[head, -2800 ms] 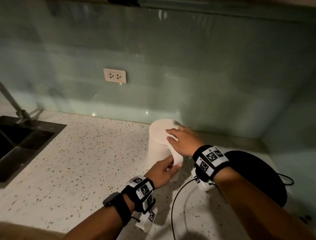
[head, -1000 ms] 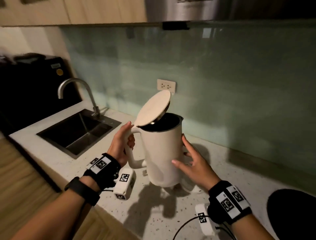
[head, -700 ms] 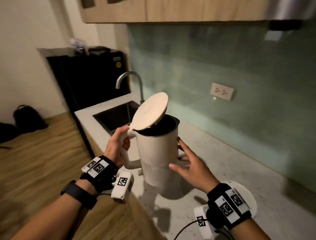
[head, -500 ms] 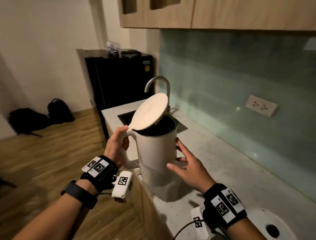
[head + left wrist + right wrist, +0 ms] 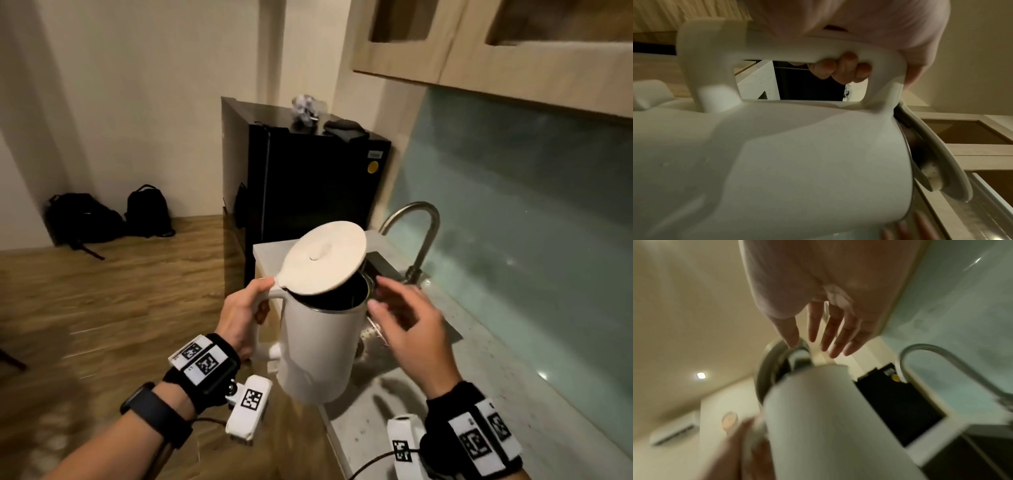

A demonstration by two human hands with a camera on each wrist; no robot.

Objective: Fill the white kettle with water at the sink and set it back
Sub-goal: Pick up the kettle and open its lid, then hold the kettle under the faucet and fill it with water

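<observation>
The white kettle [image 5: 318, 346] hangs in the air over the counter's front edge, its round lid [image 5: 325, 262] hinged up and the dark inside showing. My left hand [image 5: 241, 313] grips the kettle's handle [image 5: 807, 48], fingers curled round it in the left wrist view. My right hand [image 5: 407, 318] hovers just right of the kettle's rim with fingers spread and holds nothing; the right wrist view shows its fingertips [image 5: 813, 335] above the kettle's [image 5: 828, 426] open mouth. The steel faucet [image 5: 419, 236] arches behind the kettle, and the dark sink [image 5: 380, 265] is mostly hidden by it.
The speckled counter [image 5: 496, 377] runs back along the green glass backsplash [image 5: 513, 212]. A black fridge [image 5: 308, 185] stands past the counter's end. Wooden cabinets [image 5: 479, 41] hang overhead. Two black bags [image 5: 102, 216] lie on the wood floor at left.
The kettle has been lifted off its base with its lid popped up and carried left to the sink. My right hand has come off the kettle's side and risen toward its rim.
</observation>
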